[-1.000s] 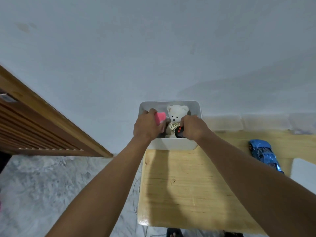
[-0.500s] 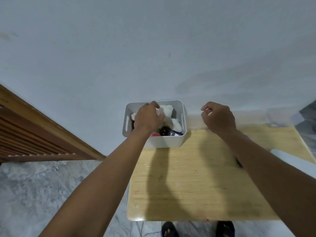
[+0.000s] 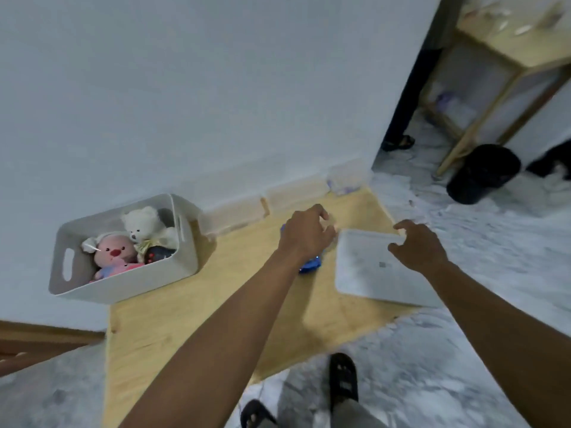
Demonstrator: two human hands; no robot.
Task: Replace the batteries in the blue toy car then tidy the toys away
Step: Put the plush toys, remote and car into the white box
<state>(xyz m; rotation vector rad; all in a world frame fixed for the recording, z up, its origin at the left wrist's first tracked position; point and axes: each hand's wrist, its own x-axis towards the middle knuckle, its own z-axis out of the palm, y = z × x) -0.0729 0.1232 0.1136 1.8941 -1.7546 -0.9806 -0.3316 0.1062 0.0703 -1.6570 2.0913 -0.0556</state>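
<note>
The blue toy car (image 3: pixel 311 264) lies on the wooden table (image 3: pixel 185 322), mostly hidden under my left hand (image 3: pixel 306 234). That hand hovers over the car with loosely curled fingers and holds nothing. My right hand (image 3: pixel 417 247) is at the far edge of a flat white lid (image 3: pixel 364 273), fingers loosely bent; the blur hides whether it touches. At the table's left stands a white basket (image 3: pixel 123 285) with a white teddy (image 3: pixel 143 223), a pink plush (image 3: pixel 114 253) and a black remote (image 3: pixel 158 253) inside.
Clear plastic boxes (image 3: pixel 293 193) line the wall behind the table. The basket hangs over the table's left edge. To the right are a marble floor, a black bin (image 3: pixel 482 174) and a wooden shelf (image 3: pixel 506 47). My sandalled feet (image 3: pixel 343 378) stand below the table.
The view has swung right. My left hand left the basket and moved over the blue car. My right hand moved right to the white lid.
</note>
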